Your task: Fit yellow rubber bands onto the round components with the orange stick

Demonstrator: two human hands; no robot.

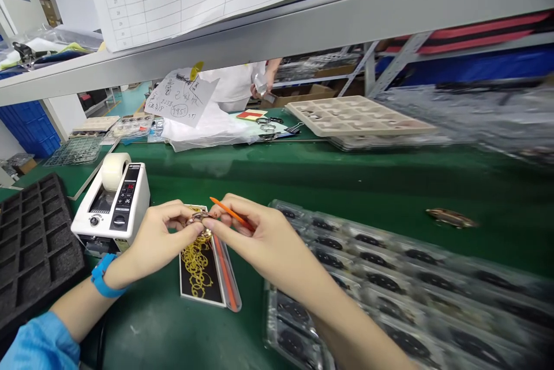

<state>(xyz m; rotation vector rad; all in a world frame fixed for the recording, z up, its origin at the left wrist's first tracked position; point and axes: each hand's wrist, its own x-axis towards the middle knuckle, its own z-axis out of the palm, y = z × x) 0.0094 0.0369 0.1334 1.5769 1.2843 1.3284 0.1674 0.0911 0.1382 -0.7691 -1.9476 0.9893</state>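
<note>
My left hand point(162, 231) and my right hand point(255, 237) meet over the green table, both pinched on a small round metal part point(199, 218). An orange stick point(231, 214) lies between the fingers of my right hand, pointing up and left. Right below the hands lies a black card point(198, 269) covered with several thin yellow rings, and a red pen-like stick point(225, 275) rests along its right edge. A blue band point(101, 280) circles my left wrist.
A white tape dispenser point(113, 200) stands left of my hands, and a black foam tray point(37, 240) lies at the far left. Clear plastic trays point(389, 277) with dark round parts fill the right. A beige tray point(355, 116), papers and another person's hands point(264, 82) lie beyond.
</note>
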